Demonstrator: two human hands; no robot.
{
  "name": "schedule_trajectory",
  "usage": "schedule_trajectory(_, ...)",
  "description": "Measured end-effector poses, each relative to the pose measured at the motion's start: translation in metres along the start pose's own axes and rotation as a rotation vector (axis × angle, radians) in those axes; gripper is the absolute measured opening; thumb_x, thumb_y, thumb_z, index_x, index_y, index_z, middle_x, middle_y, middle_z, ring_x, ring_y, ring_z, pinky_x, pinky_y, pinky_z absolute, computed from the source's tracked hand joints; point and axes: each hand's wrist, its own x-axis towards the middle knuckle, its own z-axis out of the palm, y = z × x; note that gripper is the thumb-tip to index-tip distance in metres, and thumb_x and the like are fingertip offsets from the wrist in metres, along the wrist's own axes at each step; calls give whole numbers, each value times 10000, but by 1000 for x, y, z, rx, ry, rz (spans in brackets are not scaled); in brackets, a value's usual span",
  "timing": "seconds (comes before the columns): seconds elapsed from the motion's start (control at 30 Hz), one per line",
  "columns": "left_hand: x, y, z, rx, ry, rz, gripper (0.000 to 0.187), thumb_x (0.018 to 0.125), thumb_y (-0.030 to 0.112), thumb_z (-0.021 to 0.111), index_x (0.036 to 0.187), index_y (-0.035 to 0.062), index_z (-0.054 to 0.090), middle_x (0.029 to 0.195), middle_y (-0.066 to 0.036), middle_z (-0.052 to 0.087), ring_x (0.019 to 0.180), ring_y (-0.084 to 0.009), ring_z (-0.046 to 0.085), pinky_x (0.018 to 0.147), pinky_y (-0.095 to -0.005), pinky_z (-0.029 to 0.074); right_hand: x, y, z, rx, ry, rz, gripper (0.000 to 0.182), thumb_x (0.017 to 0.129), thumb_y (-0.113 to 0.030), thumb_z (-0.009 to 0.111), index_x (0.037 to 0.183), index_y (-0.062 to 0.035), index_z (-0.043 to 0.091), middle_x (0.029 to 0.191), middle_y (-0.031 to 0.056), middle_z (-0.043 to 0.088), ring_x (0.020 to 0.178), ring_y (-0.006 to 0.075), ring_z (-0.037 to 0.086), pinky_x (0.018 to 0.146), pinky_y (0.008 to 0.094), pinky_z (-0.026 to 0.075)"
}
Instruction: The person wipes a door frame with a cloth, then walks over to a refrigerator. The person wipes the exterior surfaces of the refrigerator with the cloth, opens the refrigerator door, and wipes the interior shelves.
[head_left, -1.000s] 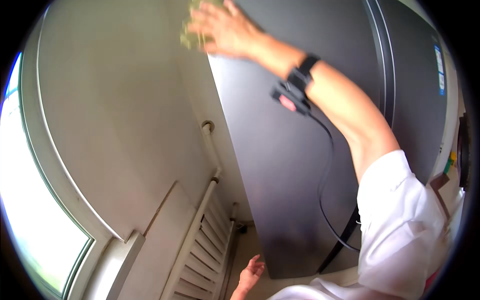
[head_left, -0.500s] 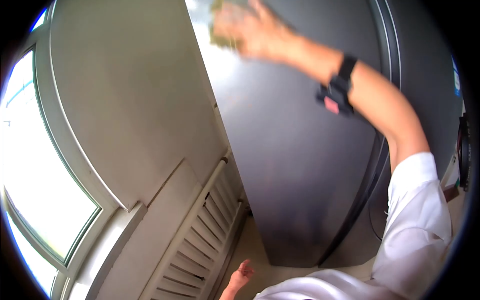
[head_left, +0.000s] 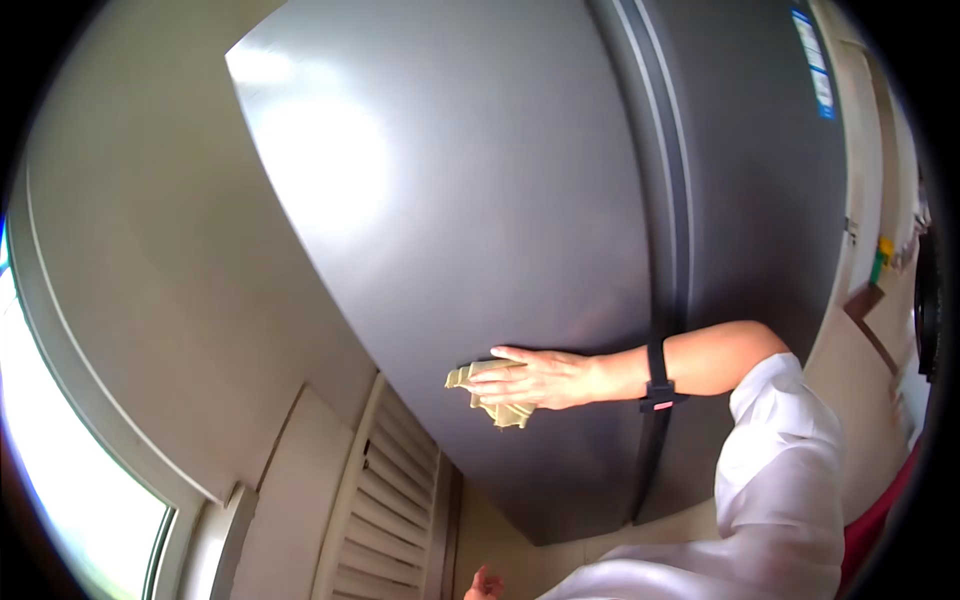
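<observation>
My right hand (head_left: 545, 380) presses a yellowish cloth (head_left: 508, 413) flat against the grey refrigerator door (head_left: 480, 220), on its lower part. The fingers lie over the cloth, and its crumpled edges stick out to the left and below. A black band (head_left: 656, 375) circles my right wrist. At the bottom edge, my left hand (head_left: 485, 584) hangs apart from the refrigerator, fingers loosely bent and nothing seen in them. Most of that hand is cut off by the frame.
A white radiator (head_left: 385, 510) stands low on the wall left of the refrigerator. Further left is a bright window (head_left: 70, 480) with a sill (head_left: 215, 540). A vertical seam with handle strips (head_left: 665, 150) divides the doors. A blue-and-white label (head_left: 815, 65) is at upper right.
My right hand has moved with the cloth from high on the door down to its lower part. The view has shifted, showing more of the refrigerator. My left hand sits lower in the picture.
</observation>
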Motion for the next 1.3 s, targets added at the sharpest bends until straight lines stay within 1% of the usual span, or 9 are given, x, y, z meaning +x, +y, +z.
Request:
schedule_trajectory(0.13,32,-38,1,254,-62,33,646,848,150,657,1409,87,342,1049,-39,668,902,-123,635,811,-284,498,-22,126,-32,217,145,284,589,882,-362,508,1427,-206,350,1527,15,252,1428,197,151,1150,546,36)
schedule_trajectory(0.17,37,-41,-2,281,-45,75,646,846,149,659,1407,86,344,1047,-41,668,900,-124,635,813,-285,498,-17,171,-35,290,349,438,626,726,-215,661,1331,-207,505,1464,29,372,1388,196,274,1086,595,174)
schedule_trajectory(0.23,42,-34,-9,259,52,189,647,843,147,663,1404,83,348,1043,-45,669,896,-125,636,817,-287,498,-21,265,-63,-199,429,640,569,790,-314,628,1328,-176,504,1449,49,385,1345,247,327,1030,573,247)
schedule_trajectory(0.3,21,81,-12,96,238,320,639,823,122,679,1382,82,373,1155,-80,619,971,-164,616,829,-306,494,-23,325,-79,-208,552,947,565,874,-391,539,1344,-88,453,1465,139,337,1385,271,247,1101,577,151)
schedule_trajectory(0.43,28,217,-61,19,715,589,652,804,133,699,1369,63,381,1374,-172,418,1130,-316,537,877,-375,490,-15,294,-54,-216,607,1024,516,884,-354,541,1357,-160,468,1459,64,370,1369,263,289,1067,547,214)
schedule_trajectory(0.63,61,329,-136,-118,775,886,960,737,223,792,1445,-16,191,1501,-212,225,1382,-336,249,1122,-387,239,12,61,-34,315,142,529,573,734,-190,653,1294,-143,543,1498,53,323,1396,208,263,1115,514,210)
schedule_trajectory(0.93,98,356,-119,-151,825,758,1164,658,365,834,1467,25,68,1449,-287,261,1338,-404,304,1080,-434,318,127,275,-70,-81,480,689,558,762,-168,631,1307,-150,514,1442,14,410,1360,192,317,1082,623,159)
schedule_trajectory(0.97,100,357,-120,-151,832,762,1164,658,365,834,1467,25,68,1449,-287,261,1338,-404,304,1080,-434,318,139,292,-80,-34,611,681,498,785,-236,614,1241,-57,526,1372,116,463,1313,264,369,1065,613,209)
schedule_trajectory(1.3,101,353,-118,-215,815,691,1084,647,357,848,1461,100,179,1396,-189,413,1280,-323,424,1039,-399,371,129,94,-19,158,305,249,433,807,-225,562,1234,-161,588,1431,10,425,1373,189,305,1115,549,207)
